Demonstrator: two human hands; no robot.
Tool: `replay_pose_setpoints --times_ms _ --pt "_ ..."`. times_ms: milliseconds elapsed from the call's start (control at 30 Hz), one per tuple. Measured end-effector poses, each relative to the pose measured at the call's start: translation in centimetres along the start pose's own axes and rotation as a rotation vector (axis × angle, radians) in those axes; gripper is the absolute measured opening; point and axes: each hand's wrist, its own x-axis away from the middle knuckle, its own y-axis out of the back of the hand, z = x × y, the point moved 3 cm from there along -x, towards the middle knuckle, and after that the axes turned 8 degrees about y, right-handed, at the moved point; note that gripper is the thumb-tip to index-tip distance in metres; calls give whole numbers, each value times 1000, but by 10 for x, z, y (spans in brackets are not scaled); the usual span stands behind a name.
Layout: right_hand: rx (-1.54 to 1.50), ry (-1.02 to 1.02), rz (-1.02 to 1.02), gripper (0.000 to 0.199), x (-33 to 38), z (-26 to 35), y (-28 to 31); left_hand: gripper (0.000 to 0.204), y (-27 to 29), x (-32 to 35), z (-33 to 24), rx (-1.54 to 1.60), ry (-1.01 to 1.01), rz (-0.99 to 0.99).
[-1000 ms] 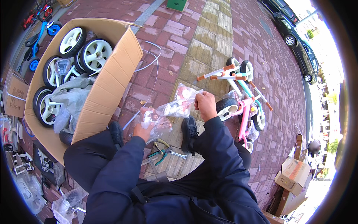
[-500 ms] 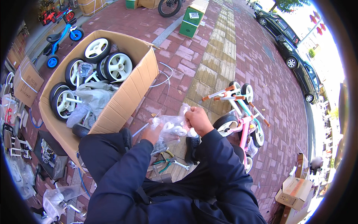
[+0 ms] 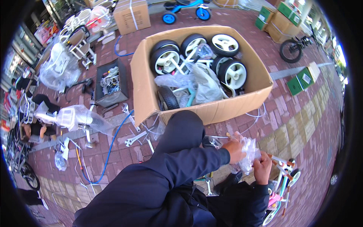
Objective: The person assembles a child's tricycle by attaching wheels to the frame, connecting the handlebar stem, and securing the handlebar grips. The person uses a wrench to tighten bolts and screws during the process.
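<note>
A crumpled clear plastic bag (image 3: 248,154) is held between my two hands, above the paving and close to my knee. My left hand (image 3: 233,151) has its fingers wrapped round one side of it. On the other side, my right hand (image 3: 262,168) pinches the bag's edge with curled fingers. White shapes show dimly through the plastic; glare hides what they are. Just right of my right hand lie small children's bikes (image 3: 280,185) with white, turquoise and pink frames and brown grips. Below the bag, a spanner (image 3: 209,186) rests on the ground beside my shoe.
A large open cardboard box (image 3: 223,112) full of white-spoked wheels stands ahead of my knee. Left of it are a dark tool bin (image 3: 99,96), loose spanners (image 3: 135,139) and a blue hose (image 3: 109,151). A plastic-wrapped frame (image 3: 75,118) and another person's arm (image 3: 42,130) are further left.
My view has swung left, so the wheel box now sits in the middle and the bikes at lower right. Both hands still hold the bag, which looks more bunched up.
</note>
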Motion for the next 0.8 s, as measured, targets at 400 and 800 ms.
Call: replay_pose_setpoints --times_ms 400,800 --pt "-533 -136 267 39 -18 1 -37 34 -20 -4 -9 314 69 -142" --pt "-253 -231 68 16 -32 -24 -5 34 3 1 -9 188 -23 -310"
